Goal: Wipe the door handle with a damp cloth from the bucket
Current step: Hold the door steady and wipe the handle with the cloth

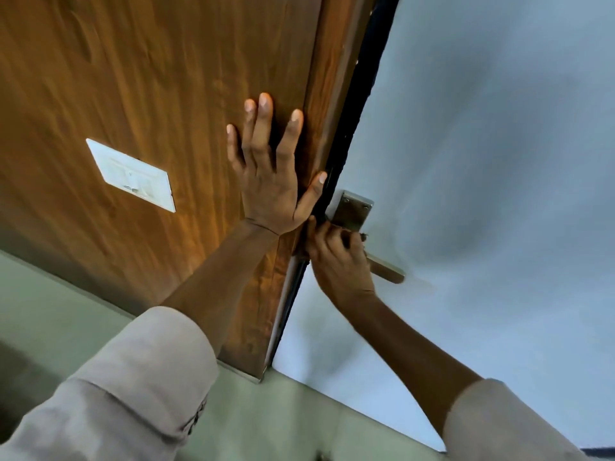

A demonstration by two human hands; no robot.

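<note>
The metal door handle (388, 271) sits on a pale grey-blue door (482, 161), with its backplate (354, 207) just above the lever. My right hand (336, 261) is closed around the lever close to the backplate, and only the lever's far end shows past my fingers. My left hand (266, 181) lies flat with its fingers spread on the brown wooden panel (149, 78), its thumb at the panel's edge. I see no cloth and no bucket. Whether anything lies between my right palm and the lever is hidden.
A white switch plate (131, 174) is fixed on the wooden panel to the left of my left hand. A black strip (359, 94) runs between the panel and the door. Pale green floor (66, 327) lies below.
</note>
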